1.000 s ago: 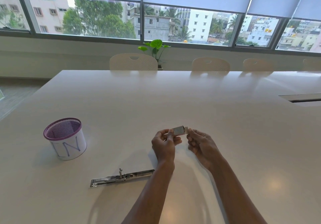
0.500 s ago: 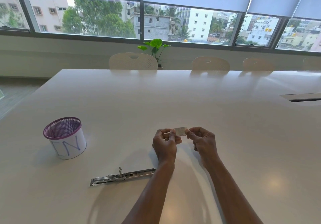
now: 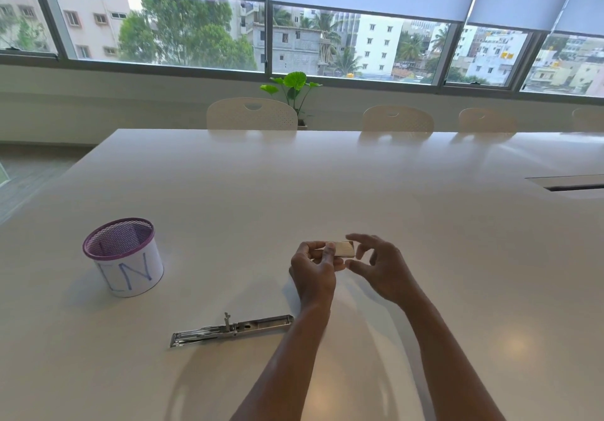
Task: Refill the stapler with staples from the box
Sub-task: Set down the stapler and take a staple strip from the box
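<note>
My left hand [image 3: 315, 270] pinches a small flat staple box [image 3: 344, 248] a little above the white table [image 3: 359, 191], its right end sticking out past my fingers. My right hand [image 3: 376, 265] hovers just beside that end with fingers spread and curled, not touching the box as far as I can see. The metal stapler [image 3: 232, 329] lies unfolded flat on the table, below and to the left of my left hand.
A purple mesh cup [image 3: 124, 257] wrapped in white paper marked "LN" stands at the left. Pale chairs [image 3: 251, 115] line the table's far edge, with a small green plant [image 3: 292, 88] behind. A cable slot [image 3: 572, 187] sits at the right.
My right hand has let go of the box end and opened its fingers, moving slightly right. My left hand keeps hold of the box.
</note>
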{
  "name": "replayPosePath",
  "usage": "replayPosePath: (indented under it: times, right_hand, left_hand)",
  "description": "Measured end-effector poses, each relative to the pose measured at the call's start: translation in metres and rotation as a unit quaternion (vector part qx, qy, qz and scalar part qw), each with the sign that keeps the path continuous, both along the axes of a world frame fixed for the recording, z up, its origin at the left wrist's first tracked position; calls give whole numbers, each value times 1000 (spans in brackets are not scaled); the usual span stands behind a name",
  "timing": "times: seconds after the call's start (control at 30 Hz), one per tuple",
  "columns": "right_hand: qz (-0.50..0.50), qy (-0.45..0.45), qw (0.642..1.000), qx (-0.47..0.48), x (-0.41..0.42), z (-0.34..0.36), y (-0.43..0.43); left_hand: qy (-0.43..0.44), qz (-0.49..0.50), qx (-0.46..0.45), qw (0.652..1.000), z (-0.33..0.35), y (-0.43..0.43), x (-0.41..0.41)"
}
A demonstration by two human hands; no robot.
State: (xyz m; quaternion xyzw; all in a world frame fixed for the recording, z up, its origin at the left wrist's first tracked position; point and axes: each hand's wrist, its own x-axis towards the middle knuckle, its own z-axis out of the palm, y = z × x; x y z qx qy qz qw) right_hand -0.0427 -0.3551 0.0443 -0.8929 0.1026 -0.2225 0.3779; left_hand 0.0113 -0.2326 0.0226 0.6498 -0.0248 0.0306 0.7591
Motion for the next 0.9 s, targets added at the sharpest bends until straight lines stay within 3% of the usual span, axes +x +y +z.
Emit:
replayPosePath:
  times: [0.17, 0.33, 0.53, 0.63, 0.77, 0.9]
  right_hand:
    - [-16, -9, 999, -42, 1, -1, 3]
    - [-31, 1, 998, -59, 0, 2, -5]
    - [-2, 155, 985, -80, -2, -8, -5]
    - [0, 179, 979, -95, -2, -7, -3]
    - [6, 147, 989, -17, -5, -2, -6]
    - [-83, 96, 989, 82, -10, 6, -20]
  left_hand:
    - [-31, 2, 44, 999, 3, 1, -5]
    - [-141, 87, 154, 974, 19, 15, -26]
    - [-293, 146, 205, 922, 62, 83, -34]
    - [-330, 162, 225, 902, 71, 127, -36]
    - [-345, 163, 262, 886, 63, 196, -36]
    - [-301, 162, 285, 896, 46, 259, -27]
